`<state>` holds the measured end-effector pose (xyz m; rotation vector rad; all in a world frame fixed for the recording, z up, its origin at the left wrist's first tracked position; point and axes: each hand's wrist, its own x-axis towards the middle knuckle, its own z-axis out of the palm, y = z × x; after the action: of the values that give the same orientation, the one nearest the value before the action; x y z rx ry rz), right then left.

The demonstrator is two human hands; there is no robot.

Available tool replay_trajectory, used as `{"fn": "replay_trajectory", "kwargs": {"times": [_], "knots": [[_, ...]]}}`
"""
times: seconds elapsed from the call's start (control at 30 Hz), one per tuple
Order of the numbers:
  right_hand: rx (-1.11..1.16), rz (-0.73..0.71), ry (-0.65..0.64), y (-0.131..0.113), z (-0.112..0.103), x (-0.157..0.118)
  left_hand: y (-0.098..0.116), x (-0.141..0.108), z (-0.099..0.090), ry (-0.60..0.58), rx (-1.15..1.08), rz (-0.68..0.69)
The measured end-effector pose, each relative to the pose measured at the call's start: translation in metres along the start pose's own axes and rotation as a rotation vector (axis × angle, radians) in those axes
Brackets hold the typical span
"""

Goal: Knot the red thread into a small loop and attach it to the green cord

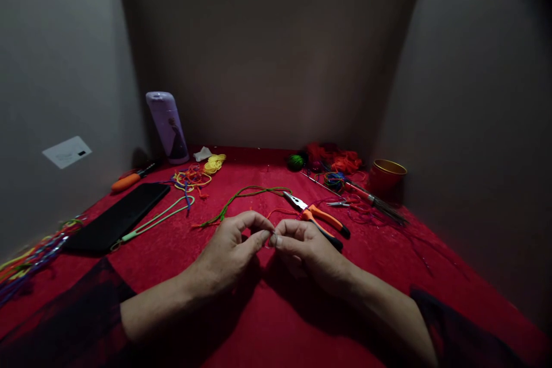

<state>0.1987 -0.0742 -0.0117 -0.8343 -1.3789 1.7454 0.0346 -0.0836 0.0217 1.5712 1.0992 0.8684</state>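
Note:
Over the middle of the red cloth my left hand (241,241) and my right hand (308,247) meet, fingertips almost touching. Each pinches thumb against forefinger. Something small and thin is between them, largely covered by the fingers; a fine reddish thread (282,210) shows just behind the fingertips. Beyond my left hand lies a knotted green cord (241,191) with red ends. Close behind my right hand rest pliers (317,215) with orange and black handles, jaws pointing away to the left.
A black phone (121,215) with a pale green strap (157,219), an orange-handled tool (127,181) and a purple bottle (168,126) are on the left. Colourful threads (38,256) lie at the left edge. Small scissors (342,203), yarn (345,160) and a red cup (386,177) stand right.

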Motion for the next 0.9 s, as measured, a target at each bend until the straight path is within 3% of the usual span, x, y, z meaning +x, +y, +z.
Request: {"fn": "replay_trajectory", "kwargs": {"times": [0.47, 0.7, 0.9], "knots": [[-0.045, -0.034, 0.001, -0.002, 0.004, -0.002, -0.005, 0.002, 0.0, 0.014, -0.116, -0.02], [-0.237, -0.063, 0.104, -0.004, 0.01, -0.002, -0.01, 0.002, 0.0, 0.024, -0.141, -0.041], [-0.268, -0.091, 0.126, -0.002, 0.007, -0.001, -0.009, 0.002, -0.001, -0.016, -0.135, -0.05]]}}
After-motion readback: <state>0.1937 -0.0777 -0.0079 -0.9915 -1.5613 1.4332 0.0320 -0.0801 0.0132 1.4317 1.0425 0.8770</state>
